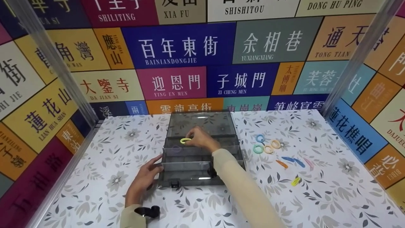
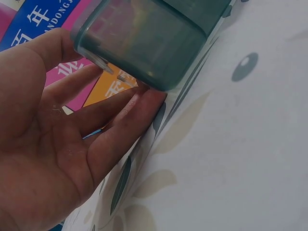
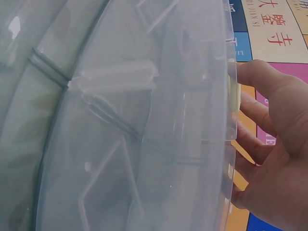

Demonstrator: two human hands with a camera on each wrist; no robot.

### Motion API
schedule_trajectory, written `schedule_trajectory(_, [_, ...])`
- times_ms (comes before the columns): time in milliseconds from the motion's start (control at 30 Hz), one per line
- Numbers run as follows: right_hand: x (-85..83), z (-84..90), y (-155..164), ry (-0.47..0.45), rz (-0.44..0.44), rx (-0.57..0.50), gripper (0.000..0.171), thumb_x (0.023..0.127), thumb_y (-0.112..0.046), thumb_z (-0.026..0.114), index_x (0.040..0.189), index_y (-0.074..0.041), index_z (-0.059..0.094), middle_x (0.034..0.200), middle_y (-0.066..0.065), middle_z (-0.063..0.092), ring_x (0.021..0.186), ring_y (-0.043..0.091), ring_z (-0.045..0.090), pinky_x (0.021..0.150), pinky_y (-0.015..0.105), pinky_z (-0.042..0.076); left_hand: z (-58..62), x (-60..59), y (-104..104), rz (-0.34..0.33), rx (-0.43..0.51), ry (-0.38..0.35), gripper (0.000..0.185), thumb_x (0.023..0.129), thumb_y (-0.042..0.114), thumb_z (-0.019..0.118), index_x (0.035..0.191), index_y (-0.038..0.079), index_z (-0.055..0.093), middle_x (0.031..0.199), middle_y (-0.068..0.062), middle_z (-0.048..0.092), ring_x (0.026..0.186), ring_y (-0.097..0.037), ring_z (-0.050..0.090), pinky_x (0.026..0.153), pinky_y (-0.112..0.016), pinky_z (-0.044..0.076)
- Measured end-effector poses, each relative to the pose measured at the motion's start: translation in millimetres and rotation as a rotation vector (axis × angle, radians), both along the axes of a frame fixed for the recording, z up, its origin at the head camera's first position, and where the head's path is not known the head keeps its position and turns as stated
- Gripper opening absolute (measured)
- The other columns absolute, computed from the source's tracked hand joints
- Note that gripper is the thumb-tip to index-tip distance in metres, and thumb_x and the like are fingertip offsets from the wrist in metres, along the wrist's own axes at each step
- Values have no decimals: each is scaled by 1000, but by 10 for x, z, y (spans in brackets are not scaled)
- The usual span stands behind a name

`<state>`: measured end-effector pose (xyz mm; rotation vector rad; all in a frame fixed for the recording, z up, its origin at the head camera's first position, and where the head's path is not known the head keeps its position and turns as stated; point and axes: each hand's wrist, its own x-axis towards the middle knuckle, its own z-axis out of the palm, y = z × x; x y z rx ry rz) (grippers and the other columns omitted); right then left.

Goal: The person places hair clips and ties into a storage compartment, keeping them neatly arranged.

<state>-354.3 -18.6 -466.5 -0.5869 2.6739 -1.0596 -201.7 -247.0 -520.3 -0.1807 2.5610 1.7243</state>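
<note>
Head, yellow ring [image 1: 184,140]: over gray box [image 1: 190,183], its 10 o'clock.
Head, right hand [image 1: 200,137]: thumb and fingers pinching the ring; I'd lower it past the divider tops before releasing.
Head, purple ring [image 1: 176,149]: box's 9 o'clock, seen through smoky plastic; can't tell which row. Avoid stacking, I'd say.
Head, left hand [image 1: 146,175]: fingers apart, tips against the wall, 8 o'clock; light brace should do.
Head, edges: raised lid [image 1: 202,123] limits reach at 12.
Head, room: wider toward 10; loose rings [image 1: 258,148] at 3, clips [image 1: 295,181] nearer 4.
Left wrist, contact: fingertips by box corner, 12 o'clock.
Right wrist, pinch: mostly hidden past clear plastic, 3 o'clock.
</note>
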Motion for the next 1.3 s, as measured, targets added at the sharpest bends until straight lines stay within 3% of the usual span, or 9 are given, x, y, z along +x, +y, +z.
schedule_trajectory(100, [5, -20, -4, 23, -2, 26, 17, 84, -25, 80, 96, -13, 78, 108, 5, 68, 112, 29, 59, 116, 57, 32, 1, -1, -6, -4, -7, -2, 55, 97, 18, 61, 150, 25, 49, 137, -21, 62, 125, -35, 60, 90, -43, 52])
schedule_trajectory(167, [12, -32, -7, 32, -7, 46, 17, 84, -26, 81, 95, -14, 79, 108, 4, 68, 123, 32, 55, 120, 62, 20, 0, -2, -7, -6, -2, -4, 55, 97, 18, 61, 150, 25, 49, 138, -21, 61, 126, -35, 59, 93, -44, 52])
schedule_trajectory(267, [23, -33, -11, 32, -1, 59, 16, 85, -27, 81, 94, -14, 79, 106, 4, 70, 123, 32, 55, 122, 65, 14, 0, 1, -9, -8, 15, -28, 55, 98, 20, 59, 151, 28, 48, 141, -19, 59, 128, -36, 58, 96, -50, 52])
schedule_trajectory(433, [30, -17, -25, 34, 20, 62, 16, 83, -26, 82, 94, -15, 80, 98, 1, 76, 109, 26, 61, 122, 65, 13, 6, 2, -18, -7, 30, -59, 55, 99, 21, 57, 151, 31, 45, 145, -17, 56, 131, -36, 56, 99, -55, 50])
schedule_trajectory(700, [22, -45, -6, 10, 9, 112, 17, 83, -25, 83, 98, -17, 81, 104, 1, 76, 118, 28, 58, 122, 62, 17, 27, 11, 34, -18, 47, -52, 55, 99, 20, 56, 152, 27, 45, 148, -18, 53, 134, -38, 53, 105, -61, 46])
schedule_trajectory(1067, [27, -26, -39, 5, -1, 145, 21, 84, -24, 82, 103, -15, 80, 115, 3, 71, 128, 30, 52, 124, 60, 13, 1, -6, -2, -13, 70, -50, 54, 99, 19, 57, 152, 27, 46, 147, -18, 55, 135, -37, 53, 106, -60, 45])
schedule_trajectory(1200, [27, -29, -35, 4, -10, 162, 22, 84, -26, 83, 104, -16, 80, 121, 3, 69, 132, 31, 51, 124, 61, 13, 1, -7, 9, -6, 59, -46, 54, 99, 19, 57, 152, 26, 46, 147, -20, 54, 134, -38, 53, 104, -59, 47])
schedule_trajectory(1300, [27, -29, -39, -7, -8, 173, 23, 83, -28, 83, 104, -17, 80, 122, 2, 70, 133, 31, 51, 125, 60, 12, -2, 2, 8, 4, 43, -34, 55, 98, 18, 57, 151, 25, 47, 144, -21, 56, 131, -38, 55, 96, -50, 51])
